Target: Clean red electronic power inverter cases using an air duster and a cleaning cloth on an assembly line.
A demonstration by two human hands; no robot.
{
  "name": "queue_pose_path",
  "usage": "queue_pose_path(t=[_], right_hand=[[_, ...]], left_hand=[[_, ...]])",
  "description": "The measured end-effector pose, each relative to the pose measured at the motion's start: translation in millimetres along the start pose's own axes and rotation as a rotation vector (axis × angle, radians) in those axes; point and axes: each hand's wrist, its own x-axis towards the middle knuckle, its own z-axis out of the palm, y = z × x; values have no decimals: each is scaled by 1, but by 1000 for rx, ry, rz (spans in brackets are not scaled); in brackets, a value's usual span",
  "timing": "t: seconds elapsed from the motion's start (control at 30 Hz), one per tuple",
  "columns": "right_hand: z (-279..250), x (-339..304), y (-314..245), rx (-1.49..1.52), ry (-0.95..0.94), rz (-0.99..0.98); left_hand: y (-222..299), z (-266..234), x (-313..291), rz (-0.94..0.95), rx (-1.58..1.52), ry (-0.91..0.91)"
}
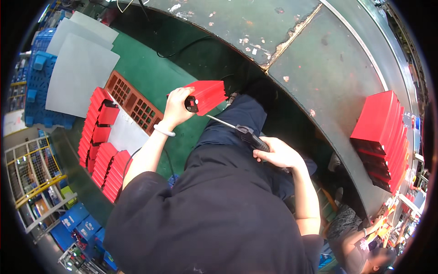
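Note:
My left hand (177, 108) is closed round one end of a red ribbed housing (211, 95), lifted over the green floor beside my legs. A black end piece with small openings shows on that housing by my thumb. In my right hand (279, 153) is a black-handled tool (248, 136) with a long thin metal shaft; its exact kind is hard to make out. The shaft points up and left, its tip just below the red housing, and I cannot tell if they touch. Fingers wrap the rear of the handle.
At left, rows of red housings (98, 132) stand near a brown perforated crate (133, 101), grey sheets (75, 68) and a blue pallet (43, 91). A worn green table (328, 59) curves along the right, with stacked red housings (381, 137). Another person (360, 246) sits at lower right.

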Motion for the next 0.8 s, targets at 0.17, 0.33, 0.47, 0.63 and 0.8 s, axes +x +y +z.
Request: queue_pose_path(t=[0.17, 0.33, 0.47, 0.63, 0.8], right_hand=[[-17, 9, 6, -178, 217, 169], [-19, 8, -1, 52, 128, 150], [-18, 14, 6, 116, 225, 126], [-22, 10, 8, 102, 318, 117], [-7, -8, 4, 289, -3, 41]], left_hand=[[3, -3, 1, 24, 12, -27], [8, -6, 3, 23, -1, -50], [15, -6, 6, 84, -3, -49], [21, -5, 10, 94, -6, -31], [19, -2, 15, 109, -40, -49]])
